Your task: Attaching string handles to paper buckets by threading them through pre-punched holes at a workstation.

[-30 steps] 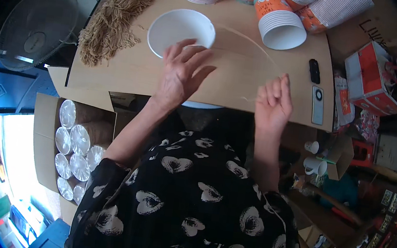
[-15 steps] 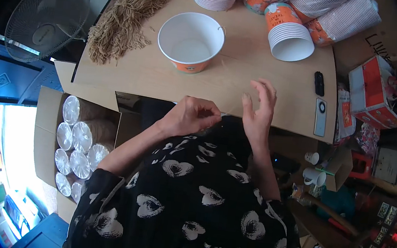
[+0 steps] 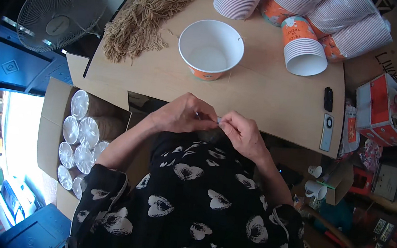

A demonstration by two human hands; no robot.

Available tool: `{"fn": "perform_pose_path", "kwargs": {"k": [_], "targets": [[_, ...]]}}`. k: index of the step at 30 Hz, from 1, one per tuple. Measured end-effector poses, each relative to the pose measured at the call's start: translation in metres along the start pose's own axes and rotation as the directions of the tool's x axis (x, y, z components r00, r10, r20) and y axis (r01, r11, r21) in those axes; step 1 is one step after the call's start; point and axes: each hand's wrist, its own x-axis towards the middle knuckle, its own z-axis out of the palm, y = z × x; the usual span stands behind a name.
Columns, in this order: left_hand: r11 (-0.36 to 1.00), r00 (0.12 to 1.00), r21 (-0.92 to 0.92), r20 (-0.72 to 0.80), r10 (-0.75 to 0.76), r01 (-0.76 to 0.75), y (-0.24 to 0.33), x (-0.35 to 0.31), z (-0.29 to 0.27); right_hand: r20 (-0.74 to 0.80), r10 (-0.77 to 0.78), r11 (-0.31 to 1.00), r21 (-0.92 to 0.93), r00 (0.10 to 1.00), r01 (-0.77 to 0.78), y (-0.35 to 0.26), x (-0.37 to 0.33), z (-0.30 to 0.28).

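Observation:
Just off the table's near edge, my left hand and my right hand meet fingertip to fingertip above my lap. Both are closed in a pinch. Whatever sits between the fingers is too small to name; only a tiny pale bit shows there. Beyond them, a paper bucket, white inside and orange outside, stands upright on the table, with a bit of thin cord at the right of its rim. To its left lies a heap of tan cords.
Stacked paper buckets lie at the back right, near a wrapped upright stack. A black object and a silver device rest by the right edge. A carton of wrapped rolls stands left, below a fan.
My right hand, spread and apart before, has come left and down and closed in a pinch against my left fingertips. The view has shifted slightly; the left hand keeps its pinch.

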Motion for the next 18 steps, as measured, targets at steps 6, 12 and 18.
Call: {"fn": "perform_pose_path", "kwargs": {"k": [6,12,18], "targets": [[0.991,0.989,0.089,-0.103,0.108,-0.099,-0.013,-0.012,-0.041,0.085,0.197,0.970,0.126,0.977,-0.207,-0.005,0.006,-0.026],[0.560,0.828,0.820,-0.392,0.401,0.117,-0.042,0.004,-0.107,-0.553,-0.123,0.980,-0.199,0.824,0.012,-0.048,0.069,-0.098],[0.627,0.840,0.773,-0.271,0.470,-0.101,-0.052,0.019,-0.119,-0.343,-0.712,0.702,-0.381,0.613,0.602,-0.111,0.116,-0.055]]}}
